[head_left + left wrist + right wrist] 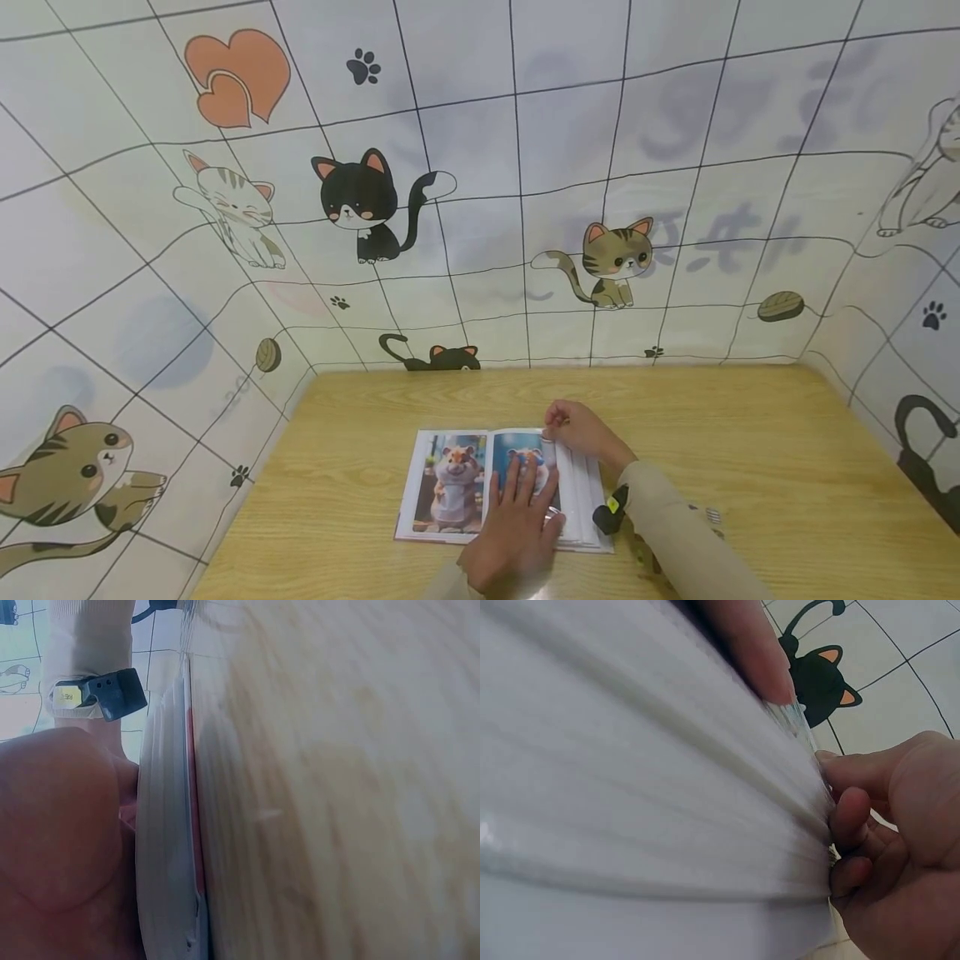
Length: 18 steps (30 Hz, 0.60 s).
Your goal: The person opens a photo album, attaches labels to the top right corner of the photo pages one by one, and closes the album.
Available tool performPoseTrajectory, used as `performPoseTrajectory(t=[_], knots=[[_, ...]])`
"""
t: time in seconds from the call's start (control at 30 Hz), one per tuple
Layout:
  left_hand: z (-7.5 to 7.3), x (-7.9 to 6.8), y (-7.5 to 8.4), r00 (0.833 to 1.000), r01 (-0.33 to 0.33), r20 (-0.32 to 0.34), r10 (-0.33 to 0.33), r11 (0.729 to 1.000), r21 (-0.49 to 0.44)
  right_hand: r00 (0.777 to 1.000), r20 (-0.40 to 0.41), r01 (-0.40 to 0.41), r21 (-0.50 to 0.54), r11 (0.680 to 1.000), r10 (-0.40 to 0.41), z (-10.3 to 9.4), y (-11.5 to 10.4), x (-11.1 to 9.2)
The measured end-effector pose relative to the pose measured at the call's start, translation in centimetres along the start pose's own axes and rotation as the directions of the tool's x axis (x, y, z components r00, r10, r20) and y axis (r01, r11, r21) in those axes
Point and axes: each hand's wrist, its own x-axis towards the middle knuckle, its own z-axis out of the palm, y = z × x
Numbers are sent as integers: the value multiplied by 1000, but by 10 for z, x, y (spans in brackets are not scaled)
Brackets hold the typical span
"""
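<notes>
An open photo album (406,508) lies on the table, with a hamster picture (454,483) on its left page and a blue-toned picture (510,442) on the right. My left hand (517,521) rests flat on the right page, fingers spread, covering much of that picture. At the album's upper right corner, my right hand (583,429) pinches the page's edge. In the right wrist view, the right hand's (915,832) thumb and curled fingers meet the edge of the layered clear-sleeved pages (630,787). A left fingertip (769,667) presses there too.
The wooden table (337,467) meets cat-patterned wall sheeting (480,250) at the back and sides. Small printed pieces (712,517) lie to the right, partly hidden by the right sleeve (682,533). A black wrist device (611,512) sits at the right cuff.
</notes>
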Motion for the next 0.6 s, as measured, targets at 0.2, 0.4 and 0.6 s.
performPoseTrajectory(t=[0.2,0.4,0.6], knots=[[-1,0,0,1000,6,11,-7,1000,18,997,25,77,19,997,-78,-3,5,-3],[0,0,1,1000,3,12,-4,1000,8,991,48,125,42,991,-127,-5,8,-6],[-1,0,1,1000,9,22,-9,1000,4,980,68,182,50,982,-185,-6,9,-8]])
